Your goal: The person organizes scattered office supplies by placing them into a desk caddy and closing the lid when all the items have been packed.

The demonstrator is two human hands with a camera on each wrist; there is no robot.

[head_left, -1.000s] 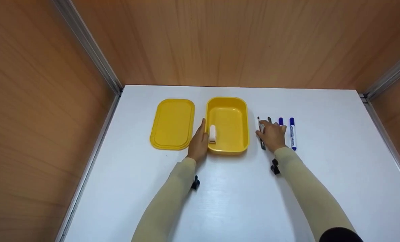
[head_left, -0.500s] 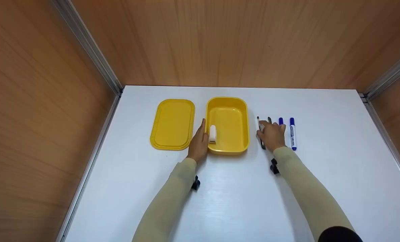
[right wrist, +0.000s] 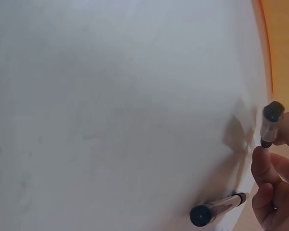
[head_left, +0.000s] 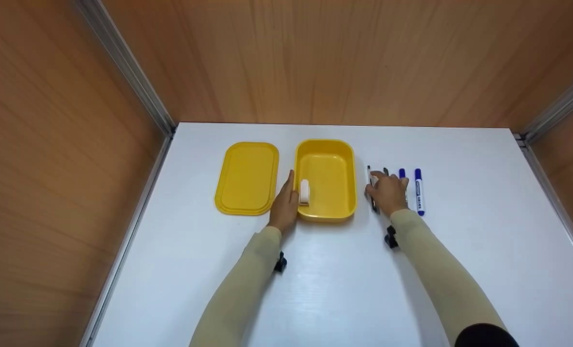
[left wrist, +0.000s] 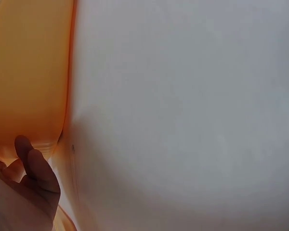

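On the white table (head_left: 325, 284) we saw an open yellow box (head_left: 326, 179) with its yellow lid (head_left: 246, 177) lying flat just to the left of it, the two close but apart. Inside the box, against its left wall, lay a small white object (head_left: 304, 191). Our left hand (head_left: 285, 205) rested against the outer left wall of the box, fingers fairly straight along it and the thumb by the rim near the white object; it held nothing.

Our right hand (head_left: 388, 193) was to the right of the box, over a row of pens lying side by side. Its thumb and fingers pinched a black pen (head_left: 372, 193), whose capped end showed between the fingertips in the wrist view (right wrist: 270, 120). A second dark pen (right wrist: 216, 210) lay on the table just beside the hand. Further right lay two blue markers: one (head_left: 402, 174) partly hidden under the hand, the other (head_left: 419, 191) in full view, clear of the fingers.
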